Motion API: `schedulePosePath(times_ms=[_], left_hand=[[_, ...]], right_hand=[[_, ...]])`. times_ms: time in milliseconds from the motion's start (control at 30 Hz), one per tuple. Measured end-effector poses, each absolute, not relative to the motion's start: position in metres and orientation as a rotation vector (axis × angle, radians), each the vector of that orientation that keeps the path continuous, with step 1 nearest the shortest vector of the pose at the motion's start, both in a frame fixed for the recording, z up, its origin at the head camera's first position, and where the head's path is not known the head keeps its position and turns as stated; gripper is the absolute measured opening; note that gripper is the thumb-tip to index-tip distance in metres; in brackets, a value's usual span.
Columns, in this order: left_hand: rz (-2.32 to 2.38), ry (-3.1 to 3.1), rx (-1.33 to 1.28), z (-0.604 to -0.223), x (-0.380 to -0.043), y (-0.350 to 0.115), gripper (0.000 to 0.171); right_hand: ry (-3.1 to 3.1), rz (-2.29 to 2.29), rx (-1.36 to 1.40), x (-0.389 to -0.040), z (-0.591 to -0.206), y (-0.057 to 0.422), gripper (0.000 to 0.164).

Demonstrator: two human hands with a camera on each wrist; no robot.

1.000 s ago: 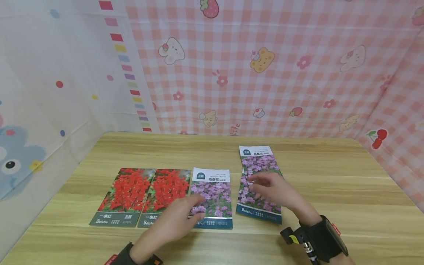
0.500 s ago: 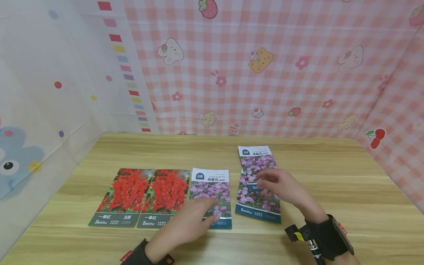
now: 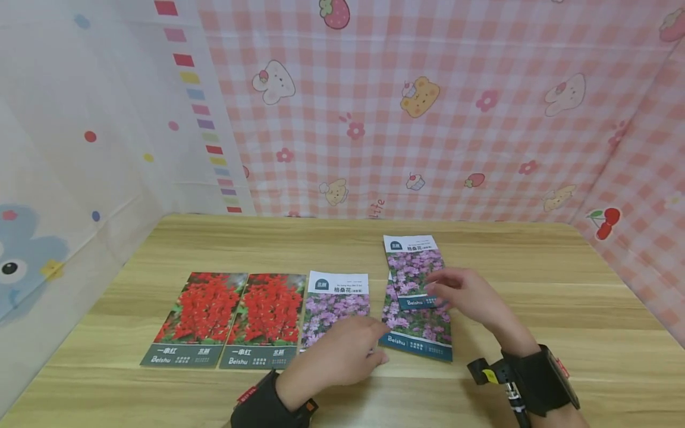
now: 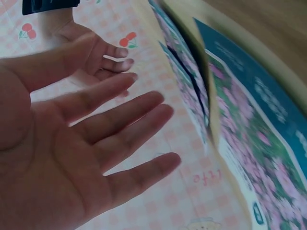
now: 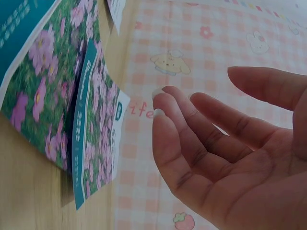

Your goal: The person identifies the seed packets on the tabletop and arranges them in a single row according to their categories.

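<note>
Two purple-flower seed packets lie on the right in the head view. The upper seed packet (image 3: 413,270) overlaps the lower one (image 3: 420,328), whose bottom band shows. My right hand (image 3: 473,297) is just beside the upper packet; its fingers bend loosely and hold nothing in the right wrist view (image 5: 230,148). A third purple-flower packet (image 3: 334,306) lies left of the pair. Above its lower right part is my left hand (image 3: 342,351), hiding some of it. The left wrist view shows that palm (image 4: 81,143) with straight, spread fingers and nothing in them.
Two red-flower seed packets (image 3: 195,309) lie side by side at the left. The wooden table (image 3: 278,238) meets a pink checked cloth (image 3: 455,137) behind. Each wrist wears a black strap with a camera (image 3: 540,380).
My left hand has moved right across the third packet toward the overlapping pair. My right hand has drawn off to the right, uncovering the lower band of the upper packet.
</note>
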State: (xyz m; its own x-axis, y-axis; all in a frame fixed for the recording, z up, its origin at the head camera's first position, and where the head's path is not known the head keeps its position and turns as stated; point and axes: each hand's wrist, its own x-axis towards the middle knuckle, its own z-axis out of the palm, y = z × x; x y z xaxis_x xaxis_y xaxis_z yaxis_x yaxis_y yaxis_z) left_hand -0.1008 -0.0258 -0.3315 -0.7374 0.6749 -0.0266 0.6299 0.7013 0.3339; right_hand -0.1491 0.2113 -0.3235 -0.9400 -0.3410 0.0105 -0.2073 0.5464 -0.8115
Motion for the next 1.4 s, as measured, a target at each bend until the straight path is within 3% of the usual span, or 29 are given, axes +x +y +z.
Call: schedulePosePath(times_ms=[467,867,1400], left_hand=[[0.173,2.643,0.990,-0.337,-0.103,0.000,0.050],[0.104,2.542,0.962,-0.343,-0.106,0.000,0.054],[0.018,2.529,1.006,-0.347,-0.102,0.001,0.053]], right_hand=[[2.636,-1.264,-0.384,-0.157,-0.335,0.219,0.034],[2.610,-0.966,-0.669,-0.160,-0.352,0.214,0.049],[2.547,-0.856,-0.733,-0.162,-0.361,0.213,0.056]])
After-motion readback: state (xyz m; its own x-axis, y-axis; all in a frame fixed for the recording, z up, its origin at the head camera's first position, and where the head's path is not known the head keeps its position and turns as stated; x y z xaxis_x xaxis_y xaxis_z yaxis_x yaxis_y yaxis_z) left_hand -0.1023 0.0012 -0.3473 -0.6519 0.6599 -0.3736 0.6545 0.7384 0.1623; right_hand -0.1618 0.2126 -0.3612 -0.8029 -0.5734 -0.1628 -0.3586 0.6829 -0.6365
